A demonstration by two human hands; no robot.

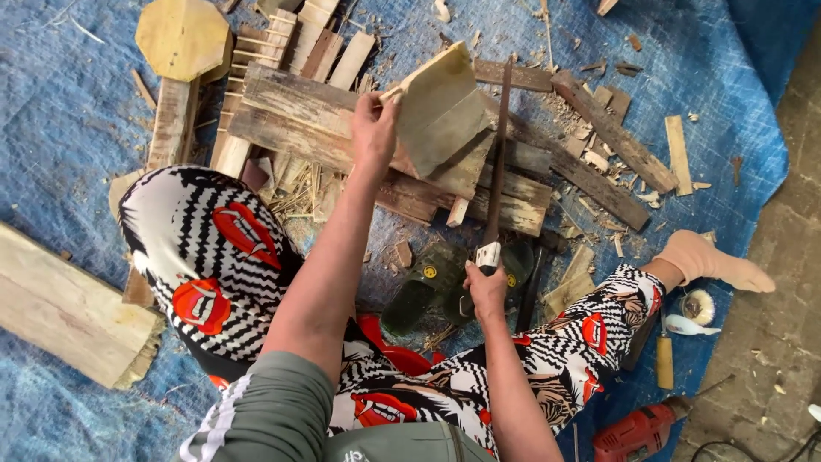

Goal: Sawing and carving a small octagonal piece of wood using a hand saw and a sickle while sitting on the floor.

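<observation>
Figure: splitting a board with a long blade, seen from the head camera. Your left hand holds the pale wooden board tilted on edge, fingers wrapped over its upper left corner and pressed together on the wood. The board rests on the stack of weathered planks, which lies on the blue tarpaulin spread over the floor. Your right hand is closed round the handle of the long dark blade, fingers curled tight on the grip; the blade runs straight away from you and passes just beside the board's right edge. Whether its edge already touches the wood cannot be told from this view.

To do this step well, keep the left hand high on the far corner, well apart from the blade's line, as it is now. Seat the board's lower edge firmly on the planks so it cannot skid. Set the blade along the grain rather than across it, and strike or press with short, controlled motions. Your patterned trouser legs and the socked foot flank the work, so direct the blade away from them. Offcuts and chips lie near the stack; the red power drill lies by your right knee, clear of the stroke.
</observation>
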